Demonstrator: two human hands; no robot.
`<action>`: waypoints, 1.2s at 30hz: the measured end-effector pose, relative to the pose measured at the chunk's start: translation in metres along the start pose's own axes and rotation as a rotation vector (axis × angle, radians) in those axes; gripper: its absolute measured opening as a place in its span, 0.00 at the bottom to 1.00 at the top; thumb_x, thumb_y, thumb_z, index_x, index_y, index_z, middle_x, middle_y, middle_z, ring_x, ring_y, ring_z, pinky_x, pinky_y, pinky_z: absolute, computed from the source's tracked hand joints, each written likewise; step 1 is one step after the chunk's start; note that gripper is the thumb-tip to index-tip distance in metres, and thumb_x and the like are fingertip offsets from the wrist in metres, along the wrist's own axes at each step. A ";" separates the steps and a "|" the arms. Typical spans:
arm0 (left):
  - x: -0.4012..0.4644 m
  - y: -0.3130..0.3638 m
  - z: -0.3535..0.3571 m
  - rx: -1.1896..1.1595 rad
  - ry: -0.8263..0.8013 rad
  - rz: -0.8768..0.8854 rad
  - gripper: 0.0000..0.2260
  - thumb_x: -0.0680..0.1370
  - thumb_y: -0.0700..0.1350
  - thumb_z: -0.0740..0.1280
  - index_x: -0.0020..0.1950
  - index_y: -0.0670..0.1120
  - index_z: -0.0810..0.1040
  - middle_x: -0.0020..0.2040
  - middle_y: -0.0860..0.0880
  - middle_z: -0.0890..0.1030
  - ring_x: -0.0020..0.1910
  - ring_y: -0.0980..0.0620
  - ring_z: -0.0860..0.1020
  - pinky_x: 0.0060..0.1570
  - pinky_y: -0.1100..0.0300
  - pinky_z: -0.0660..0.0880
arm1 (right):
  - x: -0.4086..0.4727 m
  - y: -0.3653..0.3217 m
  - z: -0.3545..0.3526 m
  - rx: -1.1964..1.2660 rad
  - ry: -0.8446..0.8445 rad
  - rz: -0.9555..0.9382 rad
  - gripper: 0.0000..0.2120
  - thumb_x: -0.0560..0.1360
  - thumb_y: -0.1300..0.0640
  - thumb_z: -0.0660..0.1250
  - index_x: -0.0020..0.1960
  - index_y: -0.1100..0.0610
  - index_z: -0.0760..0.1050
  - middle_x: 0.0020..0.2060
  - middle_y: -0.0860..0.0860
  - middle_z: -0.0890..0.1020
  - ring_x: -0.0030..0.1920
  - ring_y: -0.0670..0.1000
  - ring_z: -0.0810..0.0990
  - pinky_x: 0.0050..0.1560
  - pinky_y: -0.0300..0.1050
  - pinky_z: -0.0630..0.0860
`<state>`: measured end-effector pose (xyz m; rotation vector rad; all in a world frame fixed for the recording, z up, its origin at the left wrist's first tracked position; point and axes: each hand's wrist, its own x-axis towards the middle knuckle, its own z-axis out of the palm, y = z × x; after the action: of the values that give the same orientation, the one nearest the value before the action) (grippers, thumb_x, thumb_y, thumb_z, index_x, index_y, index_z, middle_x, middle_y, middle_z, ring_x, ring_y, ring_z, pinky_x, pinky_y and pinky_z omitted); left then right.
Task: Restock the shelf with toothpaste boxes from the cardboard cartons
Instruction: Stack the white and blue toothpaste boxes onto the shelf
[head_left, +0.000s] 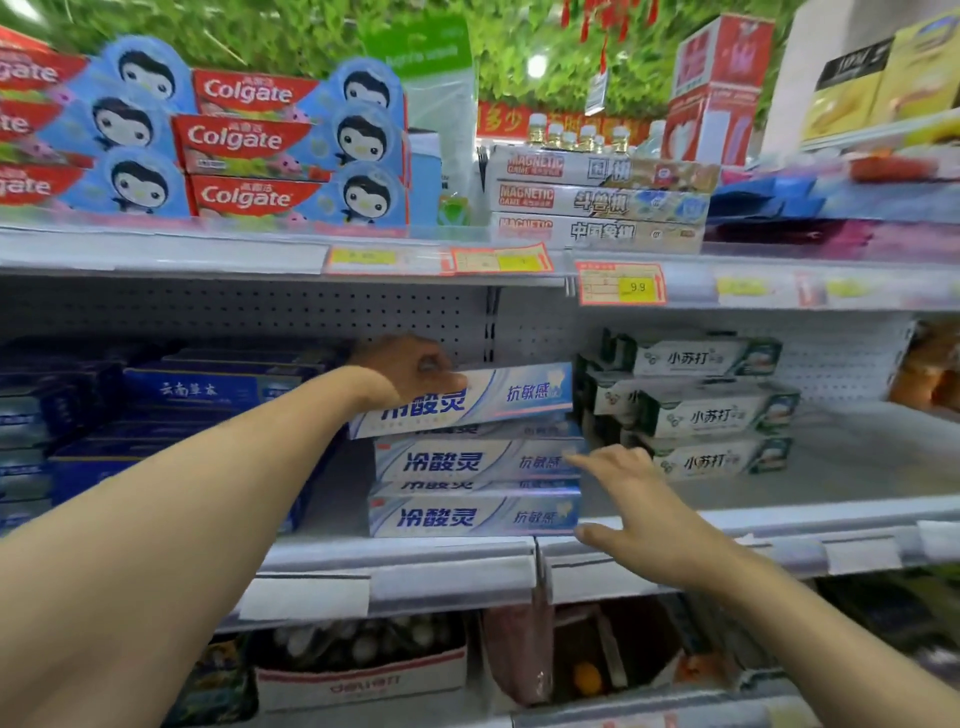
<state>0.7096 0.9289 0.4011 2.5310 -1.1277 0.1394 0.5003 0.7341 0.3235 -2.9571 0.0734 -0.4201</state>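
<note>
Two white toothpaste boxes already lie stacked on the middle shelf; a third toothpaste box is going on top, tilted, its left end pinched by the left hand. The right hand, fingers spread and relaxed, touches the stack's right end. Best to steady the stack, level the box, and push it flush with those beneath.

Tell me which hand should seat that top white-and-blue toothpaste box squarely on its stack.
Left. The left hand already grips the top box at its left end, tilted above the stack. The right hand is open, fingertips by the stack's right ends, probably better for steadying them.
</note>
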 end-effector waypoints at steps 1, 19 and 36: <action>-0.001 0.002 0.001 0.000 -0.006 0.005 0.19 0.74 0.63 0.62 0.53 0.49 0.76 0.56 0.48 0.79 0.53 0.47 0.76 0.57 0.51 0.74 | 0.000 0.000 0.001 -0.003 -0.001 0.004 0.33 0.75 0.46 0.64 0.76 0.49 0.54 0.66 0.48 0.63 0.66 0.50 0.58 0.65 0.42 0.58; 0.032 -0.014 0.010 0.057 0.006 0.089 0.41 0.59 0.79 0.54 0.55 0.49 0.78 0.54 0.49 0.81 0.52 0.49 0.78 0.55 0.48 0.75 | 0.005 -0.002 0.019 0.040 -0.005 0.047 0.34 0.75 0.46 0.65 0.76 0.51 0.54 0.66 0.48 0.62 0.67 0.50 0.57 0.68 0.42 0.60; 0.027 -0.019 0.023 0.304 0.005 0.068 0.29 0.78 0.59 0.60 0.76 0.52 0.56 0.75 0.47 0.60 0.72 0.44 0.59 0.69 0.45 0.59 | 0.007 -0.011 0.026 0.075 -0.037 0.055 0.34 0.75 0.47 0.66 0.75 0.51 0.54 0.67 0.48 0.62 0.67 0.49 0.57 0.67 0.40 0.59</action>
<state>0.7403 0.9135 0.3809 2.7514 -1.2746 0.3604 0.5148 0.7486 0.3031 -2.8807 0.1307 -0.3524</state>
